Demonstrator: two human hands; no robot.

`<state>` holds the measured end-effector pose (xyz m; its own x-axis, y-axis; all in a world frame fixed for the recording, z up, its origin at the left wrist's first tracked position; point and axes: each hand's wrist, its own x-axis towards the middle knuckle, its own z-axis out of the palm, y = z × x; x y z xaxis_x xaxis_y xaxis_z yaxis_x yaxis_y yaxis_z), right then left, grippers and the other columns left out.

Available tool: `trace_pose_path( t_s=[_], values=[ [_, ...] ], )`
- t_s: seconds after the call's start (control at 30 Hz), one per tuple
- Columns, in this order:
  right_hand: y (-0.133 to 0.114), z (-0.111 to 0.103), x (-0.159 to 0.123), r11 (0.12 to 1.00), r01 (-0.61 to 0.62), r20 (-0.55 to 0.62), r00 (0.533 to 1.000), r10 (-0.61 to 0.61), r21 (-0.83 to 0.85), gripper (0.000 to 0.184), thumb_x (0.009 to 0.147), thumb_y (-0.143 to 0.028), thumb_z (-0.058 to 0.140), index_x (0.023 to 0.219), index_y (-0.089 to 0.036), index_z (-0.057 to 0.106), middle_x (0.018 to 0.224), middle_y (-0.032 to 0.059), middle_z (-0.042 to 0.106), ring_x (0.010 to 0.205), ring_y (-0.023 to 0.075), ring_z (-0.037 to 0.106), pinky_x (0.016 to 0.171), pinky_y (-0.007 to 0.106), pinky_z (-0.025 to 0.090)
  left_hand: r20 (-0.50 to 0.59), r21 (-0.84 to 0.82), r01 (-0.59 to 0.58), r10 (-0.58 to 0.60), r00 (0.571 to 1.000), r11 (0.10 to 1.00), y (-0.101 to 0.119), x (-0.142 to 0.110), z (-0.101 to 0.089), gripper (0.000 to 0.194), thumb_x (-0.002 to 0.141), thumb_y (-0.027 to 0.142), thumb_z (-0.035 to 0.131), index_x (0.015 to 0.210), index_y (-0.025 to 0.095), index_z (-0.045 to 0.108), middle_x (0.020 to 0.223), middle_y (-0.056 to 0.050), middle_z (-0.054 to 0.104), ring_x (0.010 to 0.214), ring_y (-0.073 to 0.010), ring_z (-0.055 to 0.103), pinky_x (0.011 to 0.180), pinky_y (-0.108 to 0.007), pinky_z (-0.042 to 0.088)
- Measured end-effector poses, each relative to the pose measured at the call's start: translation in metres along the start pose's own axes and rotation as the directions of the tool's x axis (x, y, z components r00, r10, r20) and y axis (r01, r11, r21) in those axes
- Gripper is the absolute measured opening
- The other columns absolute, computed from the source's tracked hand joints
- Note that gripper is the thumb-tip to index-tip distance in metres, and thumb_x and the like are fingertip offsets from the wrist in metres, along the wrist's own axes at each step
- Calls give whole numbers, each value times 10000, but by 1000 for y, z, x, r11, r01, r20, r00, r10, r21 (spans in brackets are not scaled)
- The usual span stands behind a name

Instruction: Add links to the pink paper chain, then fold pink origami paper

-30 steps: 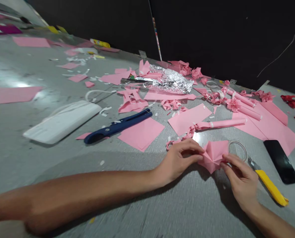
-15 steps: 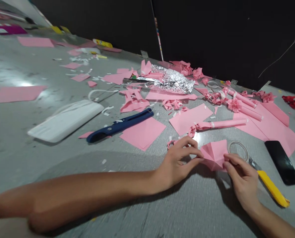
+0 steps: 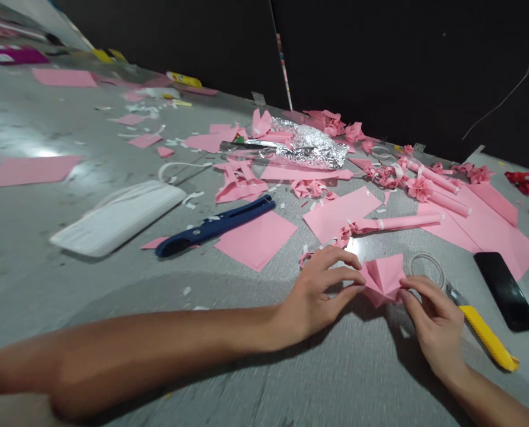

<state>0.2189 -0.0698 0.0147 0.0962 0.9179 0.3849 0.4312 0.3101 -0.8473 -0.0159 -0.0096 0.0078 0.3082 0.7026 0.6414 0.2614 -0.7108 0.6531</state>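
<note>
A small creased square of pink paper is held between my two hands just above the grey surface. My left hand pinches its left edge between thumb and fingers. On the opposite edge, the thumb and forefinger of my right hand grip the paper. Its folds stand up along the middle, so the sheet bends rather than lying flat. Right behind my right hand lies a roll of tape, and beside it a yellow utility knife. A pink paper flower on a rolled stem rests beyond the paper.
Blue scissors lie on pink sheets, left of centre. A white glue gun sits further left. A black phone is at right. Crumpled foil and several paper flowers lie near the black wall.
The pink paper has bent more sharply along its creases, its sides drawn slightly closer together. Both hands keep their pinch in nearly the same place.
</note>
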Motion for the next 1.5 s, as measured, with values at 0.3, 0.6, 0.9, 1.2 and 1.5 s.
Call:
trace_pose_path(
  t_s=[0.3, 0.6, 0.9, 1.2, 1.5],
  values=[
    [-4, 2, 4, 997, -37, 90, 995, 31, 62, 210, 950, -176, 737, 1044, -323, 853, 984, 25, 835, 907, 203, 771, 802, 306, 617, 8, 129, -216, 217, 976, 968, 5, 2, -5, 86, 1011, 172, 682, 995, 233, 742, 1158, -59, 794, 1073, -221, 683, 958, -398, 503],
    [-3, 1, 6, 997, -48, 219, 975, 32, 65, 174, 999, -262, 696, 1051, -317, 853, 996, 48, 832, 912, 231, 772, 792, 348, 622, 79, 134, -369, 362, 929, 920, 10, 2, -8, 132, 980, 126, 654, 1025, 234, 715, 1044, 5, 852, 1132, -222, 739, 1102, -427, 390],
    [0, -2, -3, 991, 129, 105, 987, -124, -42, 227, 1014, -212, 641, 1212, -290, 718, 1350, 98, 724, 1285, 292, 654, 1096, 524, 520, 42, -8, -122, 122, 992, 993, 2, 2, 0, 75, 997, 158, 695, 962, 215, 728, 947, -21, 796, 926, -184, 735, 902, -364, 524],
    [-1, -1, -2, 951, 291, 162, 949, -272, -104, 295, 934, -159, 752, 1203, -273, 713, 1316, 103, 752, 1270, 315, 660, 1119, 571, 496, 54, -55, -132, 135, 989, 990, 2, 1, 0, 49, 1015, 192, 697, 989, 208, 736, 942, -32, 786, 890, -169, 730, 832, -309, 579],
    [5, 1, 3, 923, -258, 155, 963, 222, 284, 292, 998, -331, 725, 1290, -334, 739, 1256, 73, 773, 1115, 261, 736, 920, 423, 615, 131, 1, -193, 191, 973, 981, 0, -1, -1, 78, 1022, 193, 681, 1033, 224, 751, 1086, -57, 788, 1020, -201, 729, 914, -357, 564]
  ],
)
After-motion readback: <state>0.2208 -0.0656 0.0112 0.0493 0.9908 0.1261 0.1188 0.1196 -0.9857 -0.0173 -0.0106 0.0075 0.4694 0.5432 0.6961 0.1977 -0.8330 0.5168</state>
